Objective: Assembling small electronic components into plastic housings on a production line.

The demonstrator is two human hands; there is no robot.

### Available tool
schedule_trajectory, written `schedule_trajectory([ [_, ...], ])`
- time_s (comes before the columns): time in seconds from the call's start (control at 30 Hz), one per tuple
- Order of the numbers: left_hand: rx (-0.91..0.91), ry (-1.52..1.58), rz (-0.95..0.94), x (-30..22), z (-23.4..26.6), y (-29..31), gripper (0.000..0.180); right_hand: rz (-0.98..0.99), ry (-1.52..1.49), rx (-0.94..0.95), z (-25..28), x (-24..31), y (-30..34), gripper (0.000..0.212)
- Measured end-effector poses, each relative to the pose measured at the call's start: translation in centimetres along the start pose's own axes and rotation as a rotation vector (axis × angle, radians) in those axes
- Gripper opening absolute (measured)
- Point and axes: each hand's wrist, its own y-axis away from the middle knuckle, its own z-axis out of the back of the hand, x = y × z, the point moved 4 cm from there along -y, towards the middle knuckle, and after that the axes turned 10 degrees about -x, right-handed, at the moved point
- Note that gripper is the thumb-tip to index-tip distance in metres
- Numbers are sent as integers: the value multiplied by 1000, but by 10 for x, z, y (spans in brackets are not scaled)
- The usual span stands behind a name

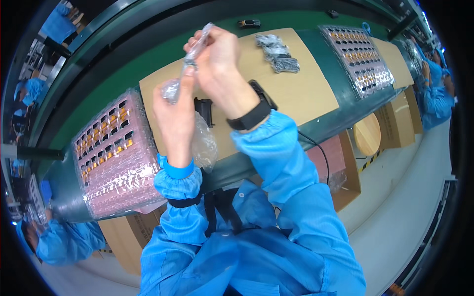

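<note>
Both my hands are raised over a brown cardboard sheet [306, 91] on the green bench. A crumpled strip of clear plastic wrap [198, 47] runs between them. My left hand [175, 111] pinches its lower part, and a bunched bit of the wrap bulges beside the fingers. Fingers curled, my right hand [219, 54] grips the upper part. Whether anything lies inside the wrap I cannot make out. Beneath my hands is a black part [204, 111], partly hidden, and by my left wrist hangs a loose clear plastic bag [205, 145].
Several plastic-wrapped dark parts [278, 53] lie on the cardboard. Pink bubble-wrap trays of orange-and-black parts stand left [118, 167] and right [358, 59]. A small black device [249, 23] sits at the back. Cardboard boxes [395, 121] and a round wooden stool [367, 134] stand below; co-workers sit at both sides.
</note>
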Motion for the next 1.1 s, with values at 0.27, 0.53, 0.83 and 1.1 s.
schedule_trajectory([
  [0.27,130,203,243,12,-6,2,44,-143,-221,14,3,-1,0,11],
  [0.53,82,174,-26,13,4,-25,33,1189,2251,532,50,140,-18,31],
  [0.83,-198,-156,-340,-21,26,-33,27,1372,2153,842,51,162,-23,13],
  [1.1,-82,-57,-282,-35,25,-38,17,790,1457,473,14,162,-32,14],
])
